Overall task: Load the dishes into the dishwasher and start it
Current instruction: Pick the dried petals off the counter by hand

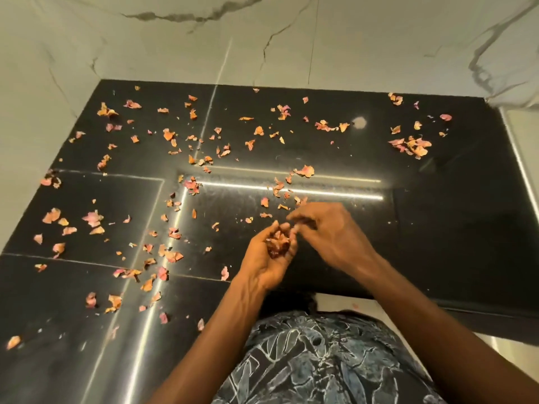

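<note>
Petals in hand above our black counter point(452, 228)
Our left hand point(269, 258) curls its fingers round a clump of petals point(278, 243); our right hand point(329, 228), fingers bent and blurred, sits just beside it, its grip impossible to tell. Loose petals point(414, 144) litter the counter.

Left hand point(269, 256) cupped, fingers curled round a clump of dried petals point(278, 244), blurred right hand point(331, 228) fingertips beside it, loose petals point(175, 141) strewn on black countertop point(437, 228) beyond the fingers.
</note>
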`<state>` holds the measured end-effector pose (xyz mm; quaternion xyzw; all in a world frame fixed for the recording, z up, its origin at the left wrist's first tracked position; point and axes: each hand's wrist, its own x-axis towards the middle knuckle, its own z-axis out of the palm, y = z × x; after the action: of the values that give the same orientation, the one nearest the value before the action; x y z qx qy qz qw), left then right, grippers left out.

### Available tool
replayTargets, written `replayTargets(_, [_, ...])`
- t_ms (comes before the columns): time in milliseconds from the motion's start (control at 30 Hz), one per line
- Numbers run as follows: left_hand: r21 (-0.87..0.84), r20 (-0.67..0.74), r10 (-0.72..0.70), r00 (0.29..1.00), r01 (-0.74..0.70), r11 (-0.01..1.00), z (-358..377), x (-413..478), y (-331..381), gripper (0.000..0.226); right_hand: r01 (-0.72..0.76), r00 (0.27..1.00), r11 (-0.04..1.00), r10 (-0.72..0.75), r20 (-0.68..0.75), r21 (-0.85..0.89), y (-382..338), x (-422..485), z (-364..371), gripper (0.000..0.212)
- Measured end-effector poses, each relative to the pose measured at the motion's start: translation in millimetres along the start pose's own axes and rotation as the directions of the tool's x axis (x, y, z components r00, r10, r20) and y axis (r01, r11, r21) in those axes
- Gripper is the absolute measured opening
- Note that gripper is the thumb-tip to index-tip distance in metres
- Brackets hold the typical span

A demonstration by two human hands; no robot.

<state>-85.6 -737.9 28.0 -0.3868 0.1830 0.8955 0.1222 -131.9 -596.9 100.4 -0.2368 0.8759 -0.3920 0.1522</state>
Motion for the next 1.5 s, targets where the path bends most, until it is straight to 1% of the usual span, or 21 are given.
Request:
replayTargets(100, [-0.042,-0.011,-0.027,1.0,0.026,0.999,-7,7,7,0.023,-0.155,0.983,0.988,0.155,-0.099,0.007,27,26,-16,0.021])
replayTargets(133, [-0.051,-0.016,-0.013,1.0,0.012,0.999,-8,9,11,0.024,-0.201,0.974,0.979,0.197,-0.109,-0.023,37,39,-15,0.02])
replayTargets(200, [-0.079,-0.013,0.02,1.0,-0.021,0.997,-10,9,17,0.024,-0.276,0.959,0.948,0.261,-0.108,-0.157,55,59,-4,0.02])
replayTargets(233, [-0.08,-0.002,0.031,1.0,-0.031,0.996,-10,8,19,0.023,-0.282,0.959,0.933,0.264,-0.106,-0.225,62,66,3,0.022])
replayTargets(300, [-0.072,0.025,0.044,0.999,-0.042,0.997,-10,6,24,0.022,-0.222,0.975,0.916,0.204,-0.09,-0.333,69,76,19,0.022])
replayTargets(400, [-0.076,0.026,0.054,0.998,-0.051,0.996,-12,4,28,0.022,-0.12,0.992,0.905,0.098,-0.076,-0.408,74,77,36,0.005])
replayTargets(433, [-0.079,0.016,0.052,0.999,-0.051,0.996,-13,4,28,0.023,-0.122,0.991,0.906,0.088,-0.101,-0.405,76,75,38,0.002])
replayTargets(500, [-0.085,-0.007,0.042,0.999,-0.043,0.995,-17,2,27,0.026,-0.177,0.977,0.924,0.123,-0.175,-0.339,84,72,36,0.008])
replayTargets(567, [-0.077,-0.021,0.032,0.999,-0.034,0.996,-18,2,25,0.027,-0.254,0.951,0.943,0.204,-0.232,-0.214,86,70,23,0.013])
replayTargets(633, [-0.054,-0.021,0.028,0.999,-0.029,0.998,-16,4,22,0.025,-0.29,0.93,0.956,0.269,-0.251,-0.051,81,68,10,0.016])
replayTargets(700, [-0.03,-0.02,0.03,0.999,-0.03,0.999,-12,9,19,0.024,-0.274,0.929,0.959,0.282,-0.237,0.068,66,61,1,0.018])
replayTargets(767, [0.01,-0.009,0.032,0.999,-0.032,0.999,-4,15,17,0.025,-0.229,0.95,0.969,0.244,-0.195,0.096,47,51,1,0.018])
replayTargets(833, [0.049,0.006,0.034,0.999,-0.034,0.998,6,22,16,0.027,-0.176,0.972,0.982,0.184,-0.149,0.068,32,43,6,0.016])
replayTargets(900, [0.061,0.004,0.04,0.999,-0.04,0.997,15,27,15,0.025,-0.112,0.989,0.994,0.111,-0.093,-0.007,21,37,11,0.016])
replayTargets(1000, [0.08,-0.001,0.04,0.999,-0.04,0.996,23,33,15,0.022,-0.008,0.999,0.993,0.004,-0.042,-0.114,12,32,14,0.026])
replayTargets(1067, [0.07,0.007,0.021,1.0,-0.021,0.997,24,34,16,0.023,-0.029,0.998,0.996,0.024,-0.066,-0.082,12,35,8,0.031])
replayTargets(1200, [0.034,0.009,-0.011,1.0,0.011,0.999,21,33,20,0.024,-0.186,0.969,0.982,0.178,-0.169,-0.032,31,64,-4,0.029])
replayTargets(1300, [0.032,0.024,-0.006,1.0,0.005,0.999,16,31,23,0.024,-0.218,0.968,0.968,0.197,-0.159,-0.128,54,94,4,0.03])
replayTargets(1367, [0.021,0.024,0.004,1.0,-0.005,1.0,14,28,25,0.024,-0.17,0.985,0.956,0.158,-0.068,-0.241,64,110,17,0.033])
replayTargets(1433, [0.009,0.018,0.024,1.0,-0.024,1.0,12,24,27,0.027,-0.098,0.994,0.947,0.11,0.024,-0.307,69,119,30,0.035])
replayTargets(1500, [0.002,0.008,0.05,0.999,-0.05,0.999,9,19,29,0.029,-0.025,0.998,0.931,0.042,0.037,-0.365,72,121,39,0.031])
